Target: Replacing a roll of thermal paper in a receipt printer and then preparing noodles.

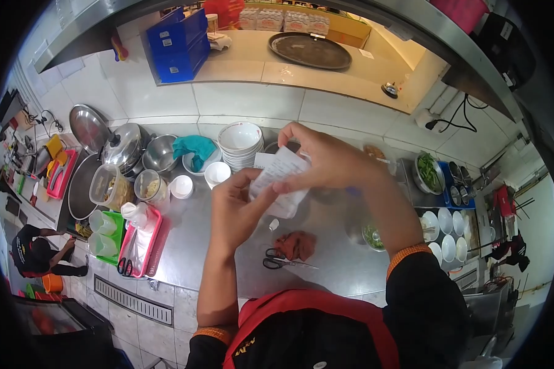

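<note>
Between my two hands, above a stainless steel table point(189, 249), are printed paper slips point(284, 177). My left hand point(237, 207) pinches their left side with thumb and fingers. On the right side my right hand point(323, 161) grips them, its thumb lying across the front. Another slip point(264, 160) shows behind, partly hidden. Below the hands on the table lie a crumpled reddish-brown cloth point(296, 245) and black-handled scissors point(277, 259). A stack of white bowls point(240, 143) stands behind my left hand.
A pink tray point(153, 244) with scissors and a green tray point(115, 240) stand at left, near food tubs point(113, 187) and a lidded pot point(124, 145). Greens fill a metal bowl point(427, 173) at right. Overhead runs a metal shelf edge point(424, 23). A co-worker point(39, 251) is at far left.
</note>
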